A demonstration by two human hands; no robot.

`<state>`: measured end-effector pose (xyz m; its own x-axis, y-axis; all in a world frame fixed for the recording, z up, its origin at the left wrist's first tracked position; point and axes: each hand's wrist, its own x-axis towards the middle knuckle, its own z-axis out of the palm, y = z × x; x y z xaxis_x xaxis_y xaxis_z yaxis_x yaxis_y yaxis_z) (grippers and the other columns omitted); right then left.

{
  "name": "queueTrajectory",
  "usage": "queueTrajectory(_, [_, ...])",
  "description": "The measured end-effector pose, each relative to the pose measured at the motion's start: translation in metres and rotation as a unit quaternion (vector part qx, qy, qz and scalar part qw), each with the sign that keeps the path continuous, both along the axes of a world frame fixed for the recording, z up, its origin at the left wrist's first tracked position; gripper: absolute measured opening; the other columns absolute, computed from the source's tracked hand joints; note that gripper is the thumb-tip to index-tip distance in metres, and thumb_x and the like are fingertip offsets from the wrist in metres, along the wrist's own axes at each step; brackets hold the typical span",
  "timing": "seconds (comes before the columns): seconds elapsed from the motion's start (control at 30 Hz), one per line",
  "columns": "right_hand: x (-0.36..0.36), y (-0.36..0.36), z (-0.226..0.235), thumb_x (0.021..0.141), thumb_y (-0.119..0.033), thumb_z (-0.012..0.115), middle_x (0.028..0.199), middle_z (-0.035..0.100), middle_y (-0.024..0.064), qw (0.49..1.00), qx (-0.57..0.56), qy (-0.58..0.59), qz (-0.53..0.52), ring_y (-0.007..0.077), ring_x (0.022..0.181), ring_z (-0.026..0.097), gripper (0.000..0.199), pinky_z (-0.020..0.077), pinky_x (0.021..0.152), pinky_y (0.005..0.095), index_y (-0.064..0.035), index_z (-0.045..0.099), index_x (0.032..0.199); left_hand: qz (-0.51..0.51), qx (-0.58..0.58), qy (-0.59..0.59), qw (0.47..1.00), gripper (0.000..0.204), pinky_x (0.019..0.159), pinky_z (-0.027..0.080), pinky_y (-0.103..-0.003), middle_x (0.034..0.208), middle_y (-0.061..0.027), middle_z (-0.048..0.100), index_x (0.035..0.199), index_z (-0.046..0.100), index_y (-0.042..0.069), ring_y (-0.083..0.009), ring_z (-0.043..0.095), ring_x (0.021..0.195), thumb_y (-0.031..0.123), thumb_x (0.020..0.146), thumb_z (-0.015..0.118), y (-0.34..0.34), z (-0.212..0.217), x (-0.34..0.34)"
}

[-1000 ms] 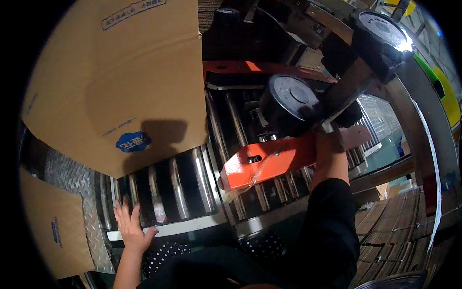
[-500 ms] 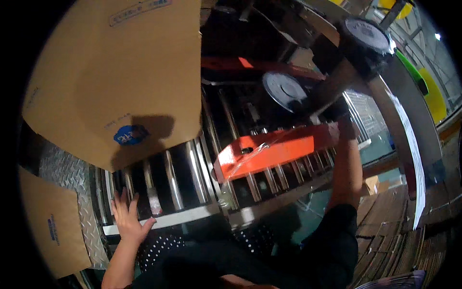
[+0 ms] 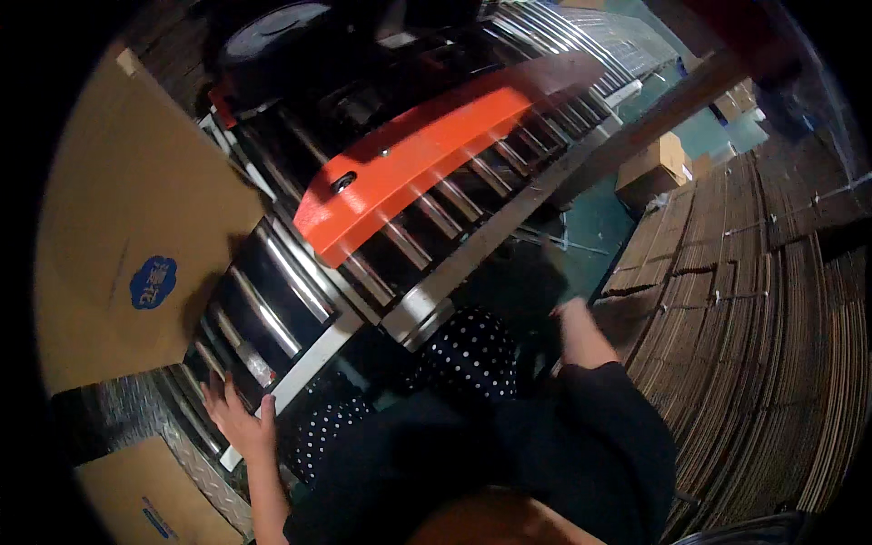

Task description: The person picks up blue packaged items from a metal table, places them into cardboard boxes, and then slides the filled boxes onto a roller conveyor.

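Note:
My left hand (image 3: 238,420) rests with fingers spread over the metal rollers (image 3: 265,313), by the pale front rail of the roller conveyor. Just beyond it a large brown cardboard box (image 3: 100,304) with a blue printed mark stands on the rollers. My right hand (image 3: 570,313) is beside the conveyor's front side, over the floor and near stacked cardboard. It is blurred and its fingers cannot be made out. An orange guard bar (image 3: 427,145) stretches over the rollers, with neither hand on it.
Tall stacks of flat cardboard (image 3: 727,300) fill the right side. A small open carton (image 3: 654,173) sits on the green floor (image 3: 595,236). At lower left lies another brown carton (image 3: 150,495) by a metal tread plate (image 3: 195,459). Dark machinery (image 3: 282,50) stands over the conveyor.
My view has swung to the right. My right arm has drawn back from the far end of the orange guard to beside the conveyor. My left hand stays at the rollers.

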<state>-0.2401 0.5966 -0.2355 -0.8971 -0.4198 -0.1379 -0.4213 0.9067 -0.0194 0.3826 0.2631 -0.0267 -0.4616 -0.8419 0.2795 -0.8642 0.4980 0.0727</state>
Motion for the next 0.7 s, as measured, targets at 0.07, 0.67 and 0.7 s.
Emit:
queueTrajectory(0.07, [0.073, 0.015, -0.056, 0.096, -0.025, 0.051, 0.124, 0.06, 0.0062, 0.992, -0.083, -0.097, -0.013, 0.0246, 0.104, 0.057, 0.036, 0.0466, 0.089, 0.0408, -0.0134, 0.055, 0.129, -0.014, -0.01, 0.01, 1.0, 0.073, 0.113, 0.019, -0.053, 0.145, -0.0202, 0.037, 0.137, 0.046, 0.008, -0.0414, 0.025, 0.139, 0.056, 0.083, 0.057, -0.001, 0.001, -0.005])
queueTrajectory(0.67, [0.001, -0.055, -0.109, 0.09, -0.032, 0.06, 0.124, 0.056, 0.0219, 0.865, -0.421, -0.005, -0.274, 0.038, 0.112, 0.056, 0.043, 0.0462, 0.092, 0.0468, -0.0034, 0.053, 0.121, -0.025, -0.006, -0.016, 1.0, 0.057, 0.107, 0.029, -0.049, 0.147, -0.0212, 0.037, 0.134, 0.052, 0.011, -0.0407, 0.037, 0.132, 0.042, 0.086, 0.054, -0.007, -0.005, -0.006])
queueTrajectory(0.7, [-0.006, -0.06, -0.121, 0.088, -0.034, 0.061, 0.127, 0.053, 0.0223, 0.857, -0.43, 0.028, -0.281, 0.0387, 0.114, 0.054, 0.045, 0.046, 0.093, 0.0479, -0.004, 0.053, 0.122, -0.021, 0.0, -0.017, 1.0, 0.056, 0.107, 0.029, -0.049, 0.147, -0.0216, 0.037, 0.134, 0.053, 0.01, -0.0409, 0.037, 0.131, 0.04, 0.086, 0.055, -0.007, -0.006, -0.008])
